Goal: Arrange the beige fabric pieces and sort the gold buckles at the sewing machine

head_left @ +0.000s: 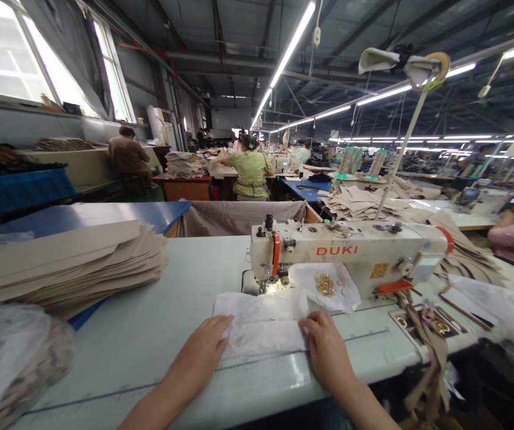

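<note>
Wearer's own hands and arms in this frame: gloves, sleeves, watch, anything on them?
Nothing worn that shows. The left hand and right hand are both bare: no gloves, and no rings or bracelets visible. The left forearm and right forearm are bare too, all the way to the bottom edge of the picture, with no sleeve, cuff or watch in view.

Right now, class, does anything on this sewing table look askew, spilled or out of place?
Mildly. Tan strips droop over the table's right edge, and the tan stack at left is fanned unevenly. Brass rings lie loose on a plastic sheet under the sewing machine. Nothing looks damaged.
</note>
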Available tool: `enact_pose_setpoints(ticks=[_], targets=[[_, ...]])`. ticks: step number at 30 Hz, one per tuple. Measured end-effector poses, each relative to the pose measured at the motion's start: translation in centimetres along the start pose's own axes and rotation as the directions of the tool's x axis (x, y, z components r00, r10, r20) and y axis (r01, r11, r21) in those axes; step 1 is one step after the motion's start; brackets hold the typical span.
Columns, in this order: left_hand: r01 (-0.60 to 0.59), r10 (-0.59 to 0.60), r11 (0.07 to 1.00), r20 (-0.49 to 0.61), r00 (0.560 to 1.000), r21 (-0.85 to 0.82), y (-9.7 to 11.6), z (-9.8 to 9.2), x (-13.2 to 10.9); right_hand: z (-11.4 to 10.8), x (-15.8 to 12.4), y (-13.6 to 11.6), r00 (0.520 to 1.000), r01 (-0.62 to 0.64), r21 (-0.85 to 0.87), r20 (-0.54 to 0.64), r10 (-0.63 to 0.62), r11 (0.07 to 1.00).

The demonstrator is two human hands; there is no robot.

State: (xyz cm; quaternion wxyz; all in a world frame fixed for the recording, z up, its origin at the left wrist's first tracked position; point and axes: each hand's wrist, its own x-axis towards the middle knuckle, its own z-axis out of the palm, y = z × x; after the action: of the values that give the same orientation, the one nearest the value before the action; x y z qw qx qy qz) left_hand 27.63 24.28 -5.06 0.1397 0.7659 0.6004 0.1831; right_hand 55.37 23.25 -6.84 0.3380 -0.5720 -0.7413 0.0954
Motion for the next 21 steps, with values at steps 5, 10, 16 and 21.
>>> enact_pose_setpoints(ticks=[5, 10, 16, 21], targets=[[0.078, -0.076, 0.997, 0.09, 0.993, -0.024, 0.2, -1.4, 1.0, -0.7, 1.2, -0.5, 0.967, 0.218, -0.173, 0.175, -0.187, 0.961], [0.094, -0.108, 0.992, 0.172, 0.979, 0.084, 0.9, -2.6, 1.5, -1.3, 2.4, -0.6, 0.938, 0.183, -0.159, 0.325, -0.124, 0.97], [0.085, -0.105, 0.992, 0.226, 0.968, 0.094, 1.2, -3.2, 2.2, -2.0, 3.8, -1.0, 0.91, 0.121, -0.084, 0.407, -0.076, 0.989], [0.079, -0.088, 0.995, 0.201, 0.976, 0.053, 1.2, -3.3, 2.1, -1.9, 4.5, -1.0, 0.922, 0.026, -0.013, 0.387, -0.02, 1.0]])
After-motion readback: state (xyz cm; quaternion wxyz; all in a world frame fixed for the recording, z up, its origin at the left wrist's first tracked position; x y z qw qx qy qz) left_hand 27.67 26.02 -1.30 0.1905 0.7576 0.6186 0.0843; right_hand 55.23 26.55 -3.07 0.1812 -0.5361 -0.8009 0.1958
